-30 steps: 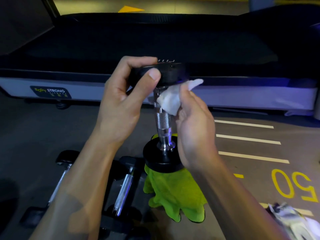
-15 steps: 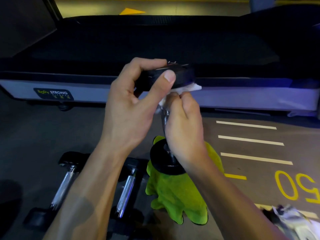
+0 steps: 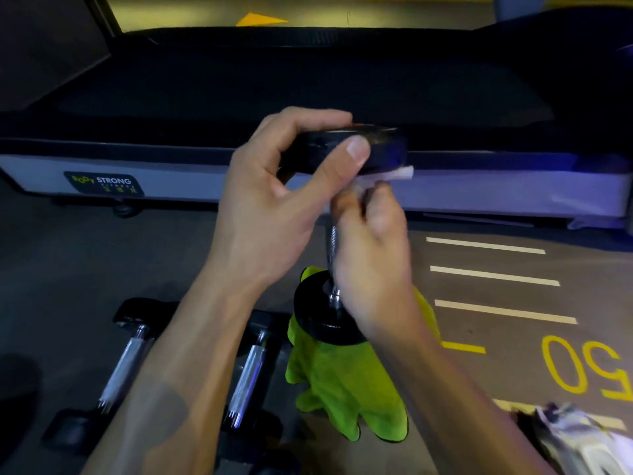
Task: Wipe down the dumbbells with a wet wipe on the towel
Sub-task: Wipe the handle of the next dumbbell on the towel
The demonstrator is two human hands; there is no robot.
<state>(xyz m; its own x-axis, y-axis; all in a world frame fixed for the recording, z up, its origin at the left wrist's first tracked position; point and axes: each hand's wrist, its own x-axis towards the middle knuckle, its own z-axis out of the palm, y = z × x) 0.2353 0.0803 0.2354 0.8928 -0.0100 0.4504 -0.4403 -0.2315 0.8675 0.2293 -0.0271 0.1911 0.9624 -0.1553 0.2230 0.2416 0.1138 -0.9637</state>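
Dumbbell (image 3: pixel 334 241): upright mid-frame, black ends, knurled chrome handle, bottom end on the green towel (image 3: pixel 346 389)
Left hand (image 3: pixel 274 204): clamped round the top end
Right hand (image 3: pixel 373 255): wrapped on the handle, white wet wipe (image 3: pixel 399 173) pinched under the fingers
Count: three dumbbells total, two spare dumbbells (image 3: pixel 185 371) flat at lower left

Both forearms are bare, no sleeves showing, and the left hand (image 3: pixel 274 214) and right hand (image 3: pixel 373 255) wear no gloves.

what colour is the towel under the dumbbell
Bright lime green; the towel shows best in the head view, beneath the upright dumbbell.
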